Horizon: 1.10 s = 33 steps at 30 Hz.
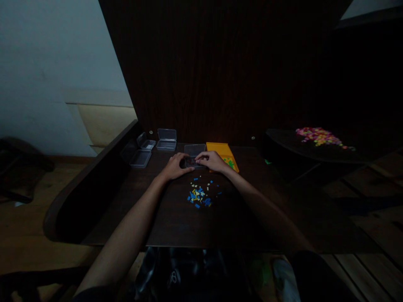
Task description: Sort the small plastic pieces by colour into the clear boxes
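Scattered bricks (199, 195); left hand (174, 167), right hand (214, 160) (fingers curled) holding clear box (192, 162)

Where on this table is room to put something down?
Bare table lies below the brick pile, by the front edge, and beside the arm of the left hand. Crowded at the back: clear boxes, orange tray, right hand.
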### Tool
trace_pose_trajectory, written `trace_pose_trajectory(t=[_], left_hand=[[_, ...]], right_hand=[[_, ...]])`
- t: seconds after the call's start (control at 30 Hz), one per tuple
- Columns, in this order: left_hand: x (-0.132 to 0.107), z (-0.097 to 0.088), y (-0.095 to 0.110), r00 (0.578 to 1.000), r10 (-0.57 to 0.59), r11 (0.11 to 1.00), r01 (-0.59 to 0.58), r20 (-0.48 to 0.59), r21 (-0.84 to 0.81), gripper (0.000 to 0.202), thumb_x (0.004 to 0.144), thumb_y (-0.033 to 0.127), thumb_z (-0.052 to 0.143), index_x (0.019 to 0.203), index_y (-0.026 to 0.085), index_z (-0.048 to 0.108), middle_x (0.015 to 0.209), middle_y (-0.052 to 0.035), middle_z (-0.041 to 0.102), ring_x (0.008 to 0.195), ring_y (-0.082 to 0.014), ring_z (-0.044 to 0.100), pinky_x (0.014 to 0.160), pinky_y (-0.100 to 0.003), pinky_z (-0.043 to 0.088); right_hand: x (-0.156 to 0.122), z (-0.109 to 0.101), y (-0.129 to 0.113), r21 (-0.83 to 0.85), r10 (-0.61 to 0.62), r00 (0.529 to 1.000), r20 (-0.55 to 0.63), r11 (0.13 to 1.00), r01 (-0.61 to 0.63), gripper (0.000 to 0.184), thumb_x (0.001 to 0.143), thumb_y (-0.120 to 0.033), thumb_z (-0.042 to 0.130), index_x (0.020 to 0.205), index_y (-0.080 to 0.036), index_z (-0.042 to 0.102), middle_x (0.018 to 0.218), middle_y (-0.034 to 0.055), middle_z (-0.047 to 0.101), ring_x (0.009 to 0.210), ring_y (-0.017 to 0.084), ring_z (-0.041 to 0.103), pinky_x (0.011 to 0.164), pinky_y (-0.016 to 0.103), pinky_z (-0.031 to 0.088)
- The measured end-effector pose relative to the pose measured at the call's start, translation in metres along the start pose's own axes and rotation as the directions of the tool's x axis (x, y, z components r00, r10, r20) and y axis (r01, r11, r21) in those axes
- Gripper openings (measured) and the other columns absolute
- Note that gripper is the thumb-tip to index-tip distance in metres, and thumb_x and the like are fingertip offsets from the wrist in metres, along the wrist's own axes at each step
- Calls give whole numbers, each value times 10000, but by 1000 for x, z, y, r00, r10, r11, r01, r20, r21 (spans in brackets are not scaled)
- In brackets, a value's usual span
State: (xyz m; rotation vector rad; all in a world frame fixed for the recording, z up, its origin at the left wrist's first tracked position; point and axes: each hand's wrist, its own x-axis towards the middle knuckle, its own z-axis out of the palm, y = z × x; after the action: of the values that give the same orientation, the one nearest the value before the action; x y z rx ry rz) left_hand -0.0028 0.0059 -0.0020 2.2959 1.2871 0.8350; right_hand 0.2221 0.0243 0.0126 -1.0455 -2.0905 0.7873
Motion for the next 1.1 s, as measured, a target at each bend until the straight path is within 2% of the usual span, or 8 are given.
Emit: trace_pose_trajectory(t=[0.2, 0.5, 0.77, 0.97, 1.1], left_hand=[[0, 1, -1, 1000, 11, 1000, -11, 0, -9, 559, 747, 534, 725, 1173, 211, 559, 1215, -83, 587, 1155, -297, 547, 1030, -469, 397], [0, 0, -1, 1000, 7, 1000, -7, -5, -9, 561, 740, 522, 734, 1172, 209, 561, 1219, -87, 589, 1161, -301, 546, 1029, -468, 400], [-1, -1, 2, 1000, 13, 1000, -13, -2, -9, 555, 743, 517, 736, 1167, 202, 567, 1204, -83, 595, 1151, -294, 548, 1018, -461, 413], [-1, 0, 0, 1000, 21, 1000, -22, -18, -14, 559, 743, 536, 727, 1165, 205, 568, 1191, -85, 598, 1130, -291, 558, 991, -452, 428], [-2, 0, 1, 1000, 23, 999, -23, -16, -24, 562, 747, 540, 719, 1167, 200, 564, 1196, -91, 595, 1129, -292, 560, 994, -452, 429]], right_hand=[[-2, -2, 0, -69, -20, 999, -36, 997, 18, 117, 847, -189, 683, 931, -157, 758, 776, 21, 685, 658, 148, 550, 602, 239, 399], [1, -6, 0, -100, -57, 998, -41, 994, 53, 112, 833, -125, 657, 905, -145, 740, 871, 35, 672, 706, 142, 540, 641, 229, 400], [5, -12, -16, -198, -36, 998, 43, 979, 44, 127, 831, -84, 684, 929, -143, 739, 754, 3, 670, 639, 126, 555, 608, 211, 392], [6, -7, -21, -412, -57, 987, 152, 904, 116, 176, 820, -46, 715, 933, -176, 748, 822, 16, 704, 744, 160, 624, 667, 226, 422], [6, -7, -20, -471, -86, 981, 175, 868, 160, 189, 857, -60, 690, 972, -197, 751, 945, 38, 706, 879, 193, 636, 750, 254, 449]])
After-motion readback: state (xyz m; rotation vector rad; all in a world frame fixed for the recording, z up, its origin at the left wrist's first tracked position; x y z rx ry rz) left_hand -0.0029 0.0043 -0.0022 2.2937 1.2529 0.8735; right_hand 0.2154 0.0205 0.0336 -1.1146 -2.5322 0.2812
